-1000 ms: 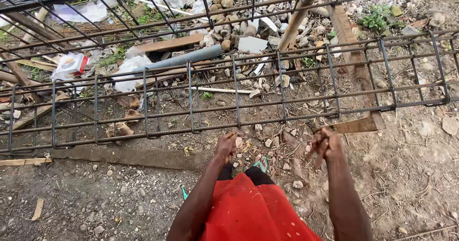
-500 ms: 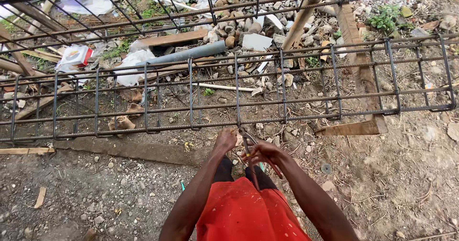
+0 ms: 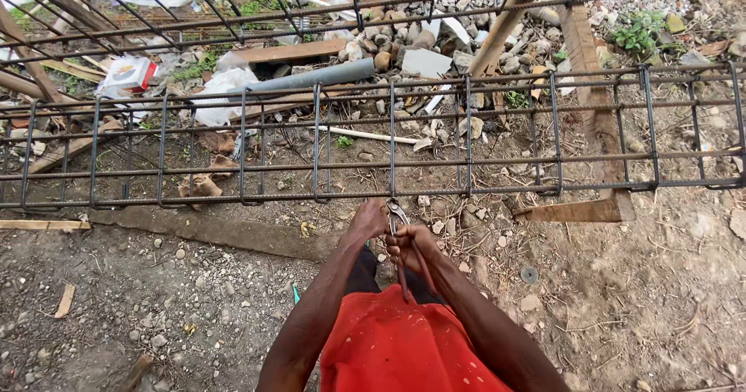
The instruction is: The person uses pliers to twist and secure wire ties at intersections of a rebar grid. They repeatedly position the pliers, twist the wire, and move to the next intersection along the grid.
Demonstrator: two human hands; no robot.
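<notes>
A long cage of steel reinforcing bars (image 3: 544, 186) with rectangular stirrups lies across the view at about knee height. My left hand (image 3: 368, 218) is closed at the nearest lower bar, at the joint with one stirrup. My right hand (image 3: 412, 246) grips the handles of metal pincers (image 3: 398, 223), whose jaws point up at that same joint. Any tie wire at the joint is too small to make out. Red clothing covers my legs below.
A second bar cage (image 3: 233, 27) runs behind and above. Beyond lie rubble stones (image 3: 388, 42), a grey pipe (image 3: 311, 77), planks (image 3: 598, 120), white bags and a red-and-white carton (image 3: 128, 73). Bare dirt with pebbles stretches left and right of me.
My right hand swung in from the right to the joint beside my left hand, now holding the pincers against the bar. My left hand stayed at the bar. The view shifted slightly.
</notes>
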